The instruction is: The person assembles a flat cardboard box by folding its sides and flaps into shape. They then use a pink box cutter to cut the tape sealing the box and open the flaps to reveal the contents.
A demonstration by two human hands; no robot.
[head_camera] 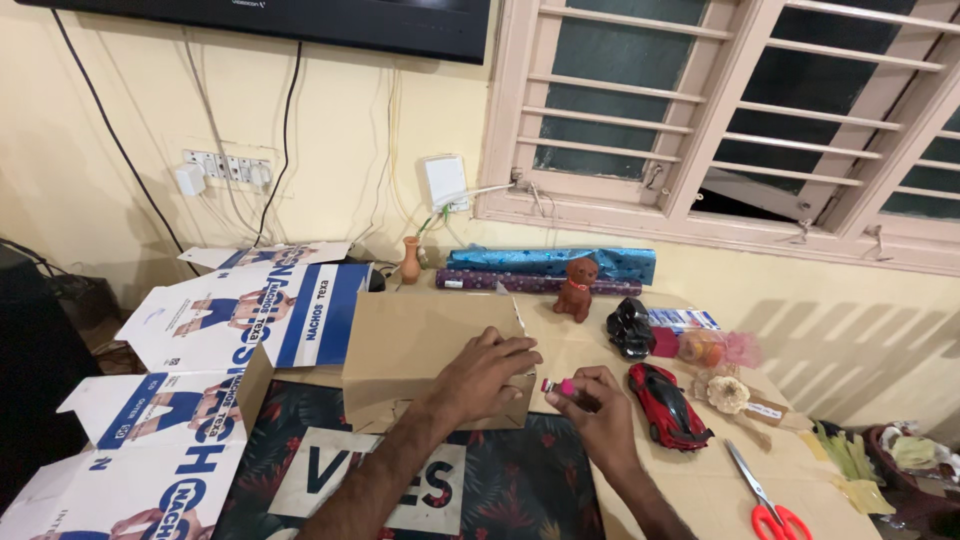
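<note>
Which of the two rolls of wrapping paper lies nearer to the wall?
The shiny blue roll lies nearer the wall; the purple roll lies in front of it, toward the brown box.

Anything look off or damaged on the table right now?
The brown cardboard box under the left hand lies on its side with its top edge ragged near the hand. The printed cartons beside it lie opened flat. Nothing looks spilled.

Home, looks like a living room. Cream wall with a switch board (pixel 227 167) and loose cables upper left, louvred window (pixel 740 110) upper right, TV (pixel 300 20) along the top edge. Counter (pixel 700 480) carries wrapping paper rolls (pixel 550 265), teddy figurine (pixel 577 288), toy car (pixel 668 405), scissors (pixel 765 495).
</note>
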